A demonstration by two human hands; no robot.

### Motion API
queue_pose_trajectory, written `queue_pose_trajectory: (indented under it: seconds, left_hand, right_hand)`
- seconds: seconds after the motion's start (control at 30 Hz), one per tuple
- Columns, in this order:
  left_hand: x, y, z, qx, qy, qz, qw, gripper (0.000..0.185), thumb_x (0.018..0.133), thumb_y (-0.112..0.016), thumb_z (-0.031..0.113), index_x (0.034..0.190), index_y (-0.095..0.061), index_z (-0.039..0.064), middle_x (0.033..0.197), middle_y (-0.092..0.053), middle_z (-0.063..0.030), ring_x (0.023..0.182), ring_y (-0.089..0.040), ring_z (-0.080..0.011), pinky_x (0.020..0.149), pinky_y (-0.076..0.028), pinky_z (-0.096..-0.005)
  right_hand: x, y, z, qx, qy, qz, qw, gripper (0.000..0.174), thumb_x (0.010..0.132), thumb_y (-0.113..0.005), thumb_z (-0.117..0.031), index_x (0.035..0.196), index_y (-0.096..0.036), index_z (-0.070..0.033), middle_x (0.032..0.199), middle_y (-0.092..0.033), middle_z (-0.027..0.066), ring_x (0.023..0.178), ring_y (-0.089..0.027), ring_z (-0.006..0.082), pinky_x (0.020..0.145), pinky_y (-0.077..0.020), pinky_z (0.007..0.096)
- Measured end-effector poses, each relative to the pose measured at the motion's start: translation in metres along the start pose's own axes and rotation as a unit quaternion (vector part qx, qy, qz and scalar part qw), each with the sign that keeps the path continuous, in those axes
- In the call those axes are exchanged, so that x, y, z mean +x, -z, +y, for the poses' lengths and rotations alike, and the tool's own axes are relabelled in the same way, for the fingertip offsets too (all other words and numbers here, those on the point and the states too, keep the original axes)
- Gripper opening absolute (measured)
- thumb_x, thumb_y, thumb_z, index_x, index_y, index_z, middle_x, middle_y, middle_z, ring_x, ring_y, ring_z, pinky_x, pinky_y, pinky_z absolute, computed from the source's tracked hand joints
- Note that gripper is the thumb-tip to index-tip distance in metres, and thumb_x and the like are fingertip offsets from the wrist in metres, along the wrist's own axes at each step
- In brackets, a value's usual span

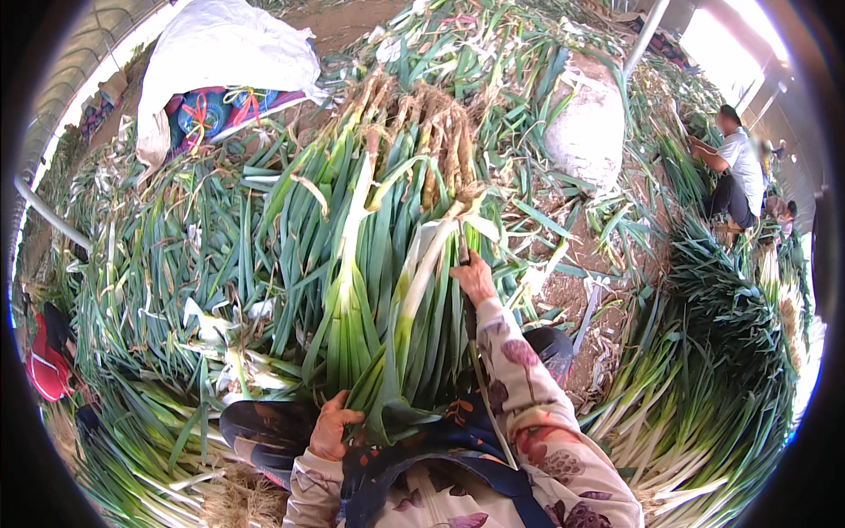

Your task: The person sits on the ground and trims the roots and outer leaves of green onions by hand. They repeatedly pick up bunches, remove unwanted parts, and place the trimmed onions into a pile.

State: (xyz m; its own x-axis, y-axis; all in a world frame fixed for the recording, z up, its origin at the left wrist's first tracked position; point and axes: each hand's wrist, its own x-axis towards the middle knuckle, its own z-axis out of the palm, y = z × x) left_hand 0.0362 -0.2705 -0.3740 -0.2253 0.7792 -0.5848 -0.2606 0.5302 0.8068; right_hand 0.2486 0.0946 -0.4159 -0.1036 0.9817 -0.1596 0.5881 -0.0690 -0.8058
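A large leek-like green onion (422, 284) lies lengthwise before me, its white shank exposed and its roots pointing away. My left hand (333, 422) grips its green leaves near my lap. Near the root end, my right hand (474, 277) holds a slim dark tool (464, 245) against or close beside the white shank; its exact kind cannot be made out. From that hand a thin hose-like line (487, 396) runs back along my forearm. To the left lies another onion with a bared white shank (350, 237), on top of a bundle of unpeeled onions (449, 145) with brown roots.
Bared onions are piled at right (660, 409) and lower left (145, 449). Stripped leaves (165, 224) cover the ground. A white sheet (231, 49) covers tied bundles (203, 119), and a white sack (587, 132) stands ahead. Another person (738, 165) sits at far right.
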Motion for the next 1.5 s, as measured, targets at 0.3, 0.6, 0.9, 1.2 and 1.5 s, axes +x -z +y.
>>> queue_pose_trajectory:
  seconds: [0.3, 0.6, 0.9, 1.2, 1.5]
  left_hand:
    - [-0.028, -0.024, 0.048, -0.051, 0.053, -0.046, 0.996, 0.040, 0.074, -0.062, 0.007, 0.112, -0.059, -0.005, 0.102, -0.063, -0.0162, 0.076, -0.064, -0.0230, 0.059, -0.051, -0.0313]
    - [-0.028, -0.035, 0.082, 0.159, -0.078, 0.137, 0.975, 0.051, 0.069, -0.063, 0.003, 0.118, -0.055, -0.004, 0.093, -0.066, -0.0181, 0.082, -0.063, -0.0319, 0.075, -0.050, -0.0370]
    - [0.216, -0.160, 0.135, 0.407, -0.245, 0.039, 0.879, 0.056, 0.080, -0.069, 0.016, 0.126, -0.046, -0.004, 0.113, -0.057, -0.0285, 0.104, -0.058, -0.0426, 0.088, -0.049, -0.0459]
    - [0.335, -0.211, 0.070, 0.570, -0.231, 0.200, 0.763, 0.056, 0.072, -0.071, 0.026, 0.116, -0.043, 0.005, 0.096, -0.059, -0.0195, 0.090, -0.064, -0.0363, 0.062, -0.053, -0.0508]
    - [0.177, -0.132, 0.018, 0.420, -0.244, 0.113, 0.867, 0.014, 0.077, -0.057, 0.009, 0.091, -0.055, 0.005, 0.067, -0.060, -0.0235, 0.069, -0.061, -0.0436, 0.059, -0.047, -0.0539]
  right_hand:
    - [-0.039, -0.012, 0.047, 0.147, -0.091, -0.077, 0.982, 0.046, 0.072, -0.071, -0.011, 0.114, -0.059, 0.004, 0.081, -0.064, 0.0111, 0.066, -0.061, 0.0178, 0.061, -0.0494, 0.0300]
    - [-0.046, -0.022, -0.095, 0.214, 0.081, -0.179, 0.957, 0.076, 0.069, -0.070, -0.020, 0.137, -0.043, -0.001, 0.091, -0.065, 0.0176, 0.078, -0.060, 0.0276, 0.074, -0.0480, 0.0356]
    - [-0.144, 0.057, -0.020, 0.329, -0.103, -0.174, 0.922, 0.070, 0.072, -0.069, -0.004, 0.137, -0.044, -0.001, 0.083, -0.056, 0.0035, 0.070, -0.050, 0.0107, 0.062, -0.0424, 0.0242]
    - [-0.013, 0.032, -0.008, 0.196, -0.011, -0.061, 0.979, 0.059, 0.070, -0.070, -0.012, 0.126, -0.055, -0.003, 0.071, -0.057, 0.0045, 0.057, -0.052, 0.0148, 0.051, -0.0417, 0.0301]
    - [-0.088, 0.014, 0.020, 0.205, 0.011, -0.081, 0.975, 0.070, 0.069, -0.071, -0.009, 0.133, -0.045, 0.005, 0.109, -0.065, 0.0194, 0.100, -0.061, 0.0214, 0.086, -0.0477, 0.0305]
